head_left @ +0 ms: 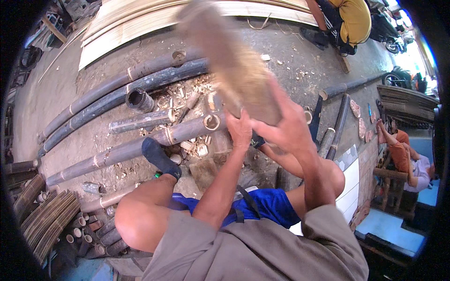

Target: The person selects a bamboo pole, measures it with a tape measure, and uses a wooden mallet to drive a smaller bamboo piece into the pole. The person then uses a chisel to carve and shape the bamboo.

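Note:
A thick, blurred wooden block, brown at its far end and paler lower down, is raised in front of me. My right hand is closed around its lower right side. Against the lower left edge of the same block, my left hand is closed too. Below the hands, the cut end of a long dark bamboo pole shows its pale ring. Motion smears the block, so its exact shape cannot be made out. Pale wood chips lie on the ground near my left foot.
More bamboo poles stretch across the ground ahead, with short tubes beside them. Bundled bamboo strips lie at lower left. Pale slats are spread at the back. One person crouches far right; another sits at right.

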Demonstrator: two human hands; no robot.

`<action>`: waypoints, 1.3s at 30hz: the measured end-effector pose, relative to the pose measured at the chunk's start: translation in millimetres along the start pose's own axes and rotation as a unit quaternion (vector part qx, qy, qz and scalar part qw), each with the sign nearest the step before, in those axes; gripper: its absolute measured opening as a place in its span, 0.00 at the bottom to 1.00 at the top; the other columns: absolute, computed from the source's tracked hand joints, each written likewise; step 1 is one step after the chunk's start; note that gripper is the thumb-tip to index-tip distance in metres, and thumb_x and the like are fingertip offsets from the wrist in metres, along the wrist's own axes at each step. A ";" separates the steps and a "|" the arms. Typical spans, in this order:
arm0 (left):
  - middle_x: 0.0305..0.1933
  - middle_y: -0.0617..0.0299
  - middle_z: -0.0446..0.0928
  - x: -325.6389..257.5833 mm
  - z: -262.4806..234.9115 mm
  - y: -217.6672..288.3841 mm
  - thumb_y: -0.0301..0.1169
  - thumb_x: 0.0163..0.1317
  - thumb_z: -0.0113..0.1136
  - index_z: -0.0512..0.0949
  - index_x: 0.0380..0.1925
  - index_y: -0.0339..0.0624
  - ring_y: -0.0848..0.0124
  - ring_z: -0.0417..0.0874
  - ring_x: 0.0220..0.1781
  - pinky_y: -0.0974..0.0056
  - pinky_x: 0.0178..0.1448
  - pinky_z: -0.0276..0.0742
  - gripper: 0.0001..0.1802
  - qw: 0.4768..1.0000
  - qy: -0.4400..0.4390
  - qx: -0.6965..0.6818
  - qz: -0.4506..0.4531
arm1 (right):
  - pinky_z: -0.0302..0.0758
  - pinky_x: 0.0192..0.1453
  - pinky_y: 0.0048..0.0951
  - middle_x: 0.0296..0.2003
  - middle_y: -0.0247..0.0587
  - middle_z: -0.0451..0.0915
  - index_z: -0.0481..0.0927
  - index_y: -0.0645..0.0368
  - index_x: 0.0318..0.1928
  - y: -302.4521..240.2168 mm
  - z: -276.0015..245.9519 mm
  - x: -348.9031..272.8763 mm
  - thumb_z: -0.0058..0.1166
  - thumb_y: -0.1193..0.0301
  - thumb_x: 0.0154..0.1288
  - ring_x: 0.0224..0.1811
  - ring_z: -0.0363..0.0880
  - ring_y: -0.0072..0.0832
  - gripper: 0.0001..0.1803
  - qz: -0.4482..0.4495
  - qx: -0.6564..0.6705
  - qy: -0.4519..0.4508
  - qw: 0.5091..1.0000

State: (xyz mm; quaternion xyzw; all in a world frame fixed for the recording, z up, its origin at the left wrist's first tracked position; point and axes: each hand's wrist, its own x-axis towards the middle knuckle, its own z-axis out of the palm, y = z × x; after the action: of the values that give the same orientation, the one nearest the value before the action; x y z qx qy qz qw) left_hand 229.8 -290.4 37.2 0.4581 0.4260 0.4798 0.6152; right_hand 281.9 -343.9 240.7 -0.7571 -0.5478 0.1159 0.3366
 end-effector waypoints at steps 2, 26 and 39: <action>0.64 0.40 0.77 13.1 -22.4 -20.9 0.35 0.66 0.64 0.65 0.70 0.27 0.51 0.80 0.64 0.52 0.71 0.73 0.36 0.998 -0.002 0.046 -0.042 | 0.73 0.73 0.38 0.65 0.57 0.79 0.58 0.64 0.82 7.1 3.6 -38.1 0.70 0.62 0.57 0.67 0.80 0.38 0.55 0.113 0.150 0.055 0.981; 0.53 0.59 0.82 80.3 -150.6 -28.7 0.24 0.64 0.73 0.78 0.54 0.38 0.69 0.82 0.53 0.62 0.63 0.77 0.20 0.998 0.003 0.056 0.039 | 0.70 0.75 0.39 0.65 0.56 0.76 0.56 0.69 0.79 58.5 69.4 -203.6 0.72 0.61 0.59 0.68 0.76 0.39 0.55 0.281 0.352 0.043 0.892; 0.56 0.51 0.80 30.3 -156.2 -9.7 0.23 0.71 0.63 0.75 0.55 0.39 0.59 0.79 0.60 0.54 0.69 0.73 0.14 0.948 -0.099 0.243 0.177 | 0.79 0.68 0.46 0.66 0.65 0.77 0.66 0.63 0.76 17.0 105.2 -210.4 0.71 0.47 0.59 0.66 0.80 0.56 0.52 0.098 0.239 -0.125 0.958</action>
State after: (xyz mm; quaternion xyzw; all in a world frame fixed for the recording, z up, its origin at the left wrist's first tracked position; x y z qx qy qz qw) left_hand 86.5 -237.7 -8.7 0.7074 0.3783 0.4151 0.4292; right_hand 158.9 -497.6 110.7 -0.6840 -0.4654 0.3693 0.4233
